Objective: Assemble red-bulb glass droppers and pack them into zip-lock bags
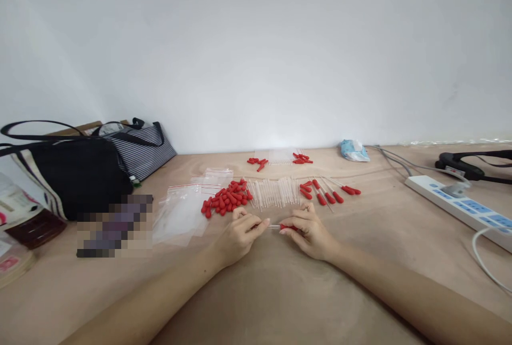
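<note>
Between my hands lies a clear dropper tube (274, 226) with a red rubber bulb (287, 227) at its right end. My left hand (245, 233) pinches the tube, and my right hand (310, 232) is closed on the bulb. Just beyond my left hand is a pile of loose red bulbs (228, 199). A row of clear tubes (276, 193) lies past both hands. Beyond my right hand, several droppers with red bulbs (330, 197) are spread on the table.
Zip bags (180, 211) lie left of the bulbs. A black bag (76, 174), a striped bag (142, 147) and a blurred-out object (116, 227) are farther left. More red bulbs (302, 159) lie near the wall with a blue mask (354, 151). A power strip (460, 206) with cables is at right.
</note>
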Tool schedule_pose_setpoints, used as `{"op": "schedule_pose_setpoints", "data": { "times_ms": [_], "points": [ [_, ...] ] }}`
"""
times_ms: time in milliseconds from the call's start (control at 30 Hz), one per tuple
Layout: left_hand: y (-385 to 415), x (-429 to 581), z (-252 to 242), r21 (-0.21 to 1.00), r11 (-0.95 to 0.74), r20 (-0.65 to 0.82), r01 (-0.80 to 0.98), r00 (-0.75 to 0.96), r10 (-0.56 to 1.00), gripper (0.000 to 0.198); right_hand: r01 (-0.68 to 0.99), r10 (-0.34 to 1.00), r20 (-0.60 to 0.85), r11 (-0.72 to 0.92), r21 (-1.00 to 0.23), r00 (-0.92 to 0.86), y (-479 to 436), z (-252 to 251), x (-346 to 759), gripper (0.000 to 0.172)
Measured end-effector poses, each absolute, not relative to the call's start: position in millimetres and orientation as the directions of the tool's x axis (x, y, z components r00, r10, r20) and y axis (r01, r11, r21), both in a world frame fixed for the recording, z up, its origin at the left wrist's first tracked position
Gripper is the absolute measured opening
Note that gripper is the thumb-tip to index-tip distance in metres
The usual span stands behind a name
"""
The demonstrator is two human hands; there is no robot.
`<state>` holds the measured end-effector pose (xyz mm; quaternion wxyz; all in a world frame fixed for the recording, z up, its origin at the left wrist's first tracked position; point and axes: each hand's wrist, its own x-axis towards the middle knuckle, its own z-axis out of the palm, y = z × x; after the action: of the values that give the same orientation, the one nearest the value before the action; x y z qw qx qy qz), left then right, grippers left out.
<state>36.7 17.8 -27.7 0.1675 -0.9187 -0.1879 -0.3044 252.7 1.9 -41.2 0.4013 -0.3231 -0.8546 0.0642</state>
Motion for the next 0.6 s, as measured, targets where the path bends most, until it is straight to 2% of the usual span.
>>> {"op": "schedule_pose_setpoints", "data": {
  "times_ms": [233, 400, 600],
  "points": [
    [15.0, 41.5, -29.1, -0.143, -0.881, 0.648, 0.451, 0.716, 0.261, 0.028, 0.568, 0.589, 0.63, 0.777, -0.272, -0.506, 0.3, -37.2, 251.8, 0.013],
    [12.3, 43.8, -30.6, -0.084, -0.892, 0.647, 0.445, 0.705, 0.291, 0.029, 0.572, 0.595, 0.605, 0.776, -0.263, -0.529, -1.0, -35.7, 249.6, 0.012],
    [13.2, 44.9, -35.0, -0.082, -0.898, 0.663, 0.433, 0.696, 0.276, 0.029, 0.558, 0.582, 0.589, 0.791, -0.251, -0.561, 0.7, -35.6, 250.3, 0.014]
  ]
}}
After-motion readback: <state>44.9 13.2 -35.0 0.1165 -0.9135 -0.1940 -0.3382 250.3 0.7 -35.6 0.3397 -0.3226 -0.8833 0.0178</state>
